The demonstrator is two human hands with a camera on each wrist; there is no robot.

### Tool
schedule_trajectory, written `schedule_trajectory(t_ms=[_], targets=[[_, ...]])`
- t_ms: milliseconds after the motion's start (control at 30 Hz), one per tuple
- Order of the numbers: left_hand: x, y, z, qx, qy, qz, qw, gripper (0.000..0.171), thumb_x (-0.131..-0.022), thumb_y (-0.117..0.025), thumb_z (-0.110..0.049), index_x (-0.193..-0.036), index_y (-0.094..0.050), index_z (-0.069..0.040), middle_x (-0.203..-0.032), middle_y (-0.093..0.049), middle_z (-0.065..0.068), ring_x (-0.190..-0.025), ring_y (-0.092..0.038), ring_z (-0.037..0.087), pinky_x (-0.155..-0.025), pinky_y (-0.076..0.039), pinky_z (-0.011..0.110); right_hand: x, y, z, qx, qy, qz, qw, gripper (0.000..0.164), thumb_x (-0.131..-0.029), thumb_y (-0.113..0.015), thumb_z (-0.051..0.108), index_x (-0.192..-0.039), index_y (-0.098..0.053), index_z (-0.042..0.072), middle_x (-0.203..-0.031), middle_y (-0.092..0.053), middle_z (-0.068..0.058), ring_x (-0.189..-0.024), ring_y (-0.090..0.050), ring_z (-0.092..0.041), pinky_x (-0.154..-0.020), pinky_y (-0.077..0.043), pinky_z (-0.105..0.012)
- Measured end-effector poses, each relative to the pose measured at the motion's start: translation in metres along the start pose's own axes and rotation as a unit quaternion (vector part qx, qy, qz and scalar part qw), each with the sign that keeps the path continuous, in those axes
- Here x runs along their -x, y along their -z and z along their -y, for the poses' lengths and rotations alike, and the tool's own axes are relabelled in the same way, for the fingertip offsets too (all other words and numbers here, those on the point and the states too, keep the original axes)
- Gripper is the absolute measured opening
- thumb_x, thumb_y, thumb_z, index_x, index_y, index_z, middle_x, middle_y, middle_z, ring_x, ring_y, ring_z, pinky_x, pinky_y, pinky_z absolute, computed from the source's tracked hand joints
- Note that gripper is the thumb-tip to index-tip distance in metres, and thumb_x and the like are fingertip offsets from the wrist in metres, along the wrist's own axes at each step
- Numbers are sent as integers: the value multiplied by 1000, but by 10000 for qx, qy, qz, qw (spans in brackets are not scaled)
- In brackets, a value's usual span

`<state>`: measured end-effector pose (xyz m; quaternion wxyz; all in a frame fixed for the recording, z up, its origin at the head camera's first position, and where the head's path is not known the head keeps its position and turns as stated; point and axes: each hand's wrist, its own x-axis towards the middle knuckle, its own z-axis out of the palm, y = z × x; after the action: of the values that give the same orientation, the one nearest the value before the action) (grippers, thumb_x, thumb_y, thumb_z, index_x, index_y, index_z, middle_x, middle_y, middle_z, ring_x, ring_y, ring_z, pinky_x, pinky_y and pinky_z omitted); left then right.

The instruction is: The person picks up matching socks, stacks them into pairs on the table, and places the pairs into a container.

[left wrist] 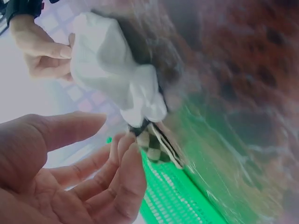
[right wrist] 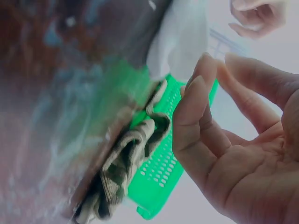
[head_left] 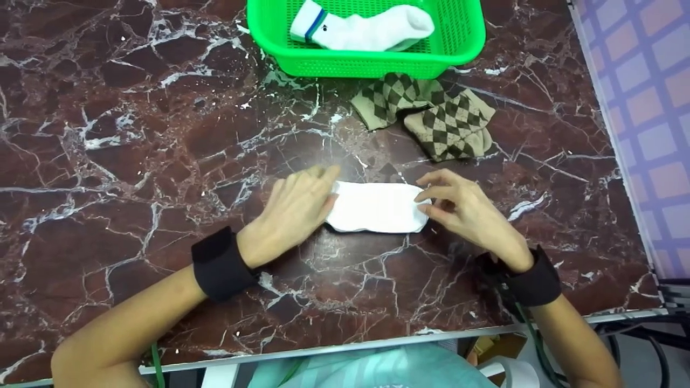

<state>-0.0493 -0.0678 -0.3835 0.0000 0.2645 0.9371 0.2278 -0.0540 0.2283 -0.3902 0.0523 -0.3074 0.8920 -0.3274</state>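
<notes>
A folded white sock (head_left: 377, 207) lies flat on the table between the two hands. My left hand (head_left: 302, 202) is at its left end in the head view. In the left wrist view, that hand's thumb (left wrist: 77, 128) and fingers stand apart with no cloth between them. At the sock's right end is my right hand (head_left: 458, 207), its bent fingertips at the edge. In the right wrist view, thumb and fingertips come close together beside the white cloth (right wrist: 180, 42), and no cloth shows between them.
A green plastic basket (head_left: 361, 67) stands at the far side, holding a white sock (head_left: 366, 29) with blue and green stripes. In front of it lie brown and tan argyle socks (head_left: 453, 124). The marbled table (head_left: 161, 134) ends near the person's body.
</notes>
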Motion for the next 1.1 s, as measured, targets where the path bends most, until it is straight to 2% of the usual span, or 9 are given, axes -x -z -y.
schedule_trajectory(t_ms=[100,167,233,333,533,767,867,967,1100], targets=[[1,-4,-3,-126,-198,207,9995,21,-84,-60,-15,-102,-56,-5,-87,-52,9,-62,-49,19,-36,-36,21,0,-5,0,247,-67,205,9995,18,-77,-70,19,-93,-68,9,-116,-52,-8,-69,-52,-12,-58,-45,-27],[0,-7,-4,-415,-267,348,9982,23,-83,-63,-18,-101,-59,-5,-92,-51,11,-69,-51,21,-37,-39,23,1,-7,0,401,-227,294,9985,25,-74,-73,21,-95,-67,8,-117,-51,-7,-70,-51,-13,-59,-44,-28],[0,-9,-4,-707,-240,464,9961,25,-81,-65,-21,-99,-60,-5,-96,-51,13,-74,-52,24,-38,-41,26,1,-7,0,540,-391,373,9971,32,-71,-76,20,-98,-65,7,-117,-50,-7,-70,-52,-14,-60,-42,-26],[0,-10,-3,-910,-196,597,9939,27,-80,-66,-23,-97,-60,-2,-98,-52,16,-75,-53,27,-40,-43,30,2,-8,-2,449,-572,445,9964,37,-69,-75,13,-102,-62,4,-116,-50,-7,-69,-52,-13,-58,-41,-24],[1,-11,2,-605,-119,563,9965,32,-80,-67,-23,-102,-57,-3,-103,-53,18,-81,-55,31,-40,-45,32,4,-8,-4,189,-746,379,9963,37,-66,-73,4,-99,-57,0,-113,-51,-9,-71,-54,-15,-59,-46,-26],[3,-13,6,-370,-130,463,9982,33,-79,-68,-22,-105,-56,-5,-90,-52,11,-73,-53,25,-41,-44,30,8,-5,-7,-104,-905,415,9950,28,-67,-70,-1,-91,-57,-2,-116,-50,-10,-73,-57,-17,-61,-50,-28],[4,-12,6,-285,-118,464,9984,34,-80,-67,-23,-106,-57,-5,-88,-51,10,-71,-51,23,-41,-43,29,10,-3,-7,-186,-895,495,9946,26,-73,-69,5,-95,-59,-3,-117,-50,-10,-73,-57,-16,-61,-50,-28],[4,-11,5,-237,-102,451,9986,33,-81,-66,-25,-106,-57,-5,-88,-51,10,-69,-51,22,-40,-41,27,10,1,-5,-146,-878,461,9950,29,-79,-68,18,-100,-61,0,-117,-50,-8,-77,-57,-15,-62,-50,-28],[4,-10,2,-323,-109,393,9986,32,-82,-64,-27,-105,-57,-5,-91,-50,11,-71,-51,24,-39,-41,27,5,3,-2,131,-570,-28,9983,29,-84,-62,27,-102,-64,4,-114,-54,-8,-90,-55,-20,-74,-47,-34]])
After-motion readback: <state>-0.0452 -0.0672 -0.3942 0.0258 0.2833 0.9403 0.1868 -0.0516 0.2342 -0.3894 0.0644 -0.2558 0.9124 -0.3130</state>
